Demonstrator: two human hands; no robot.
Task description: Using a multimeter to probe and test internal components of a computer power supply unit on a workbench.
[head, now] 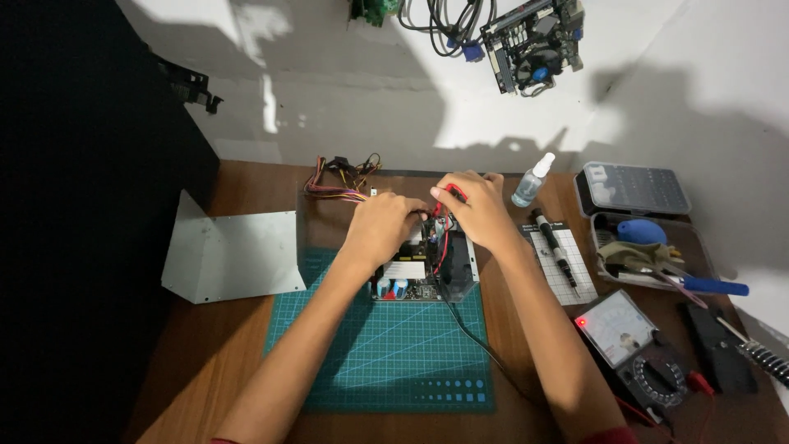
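Right fingers (450,196) pinching red probe (457,194), left hand (380,226) seemingly curled, on open power supply (427,265)

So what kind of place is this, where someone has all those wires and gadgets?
Probably an electronics repair bench. Both hands work inside an opened power supply box on a green cutting mat. A dial meter sits on the wooden table, and a circuit board hangs on the wall.

We are at an electronics repair bench: a green gridded cutting mat (394,345) on a wooden table (246,329), an analogue multimeter (629,341), and a bare circuit board (534,41) hung on the white wall.
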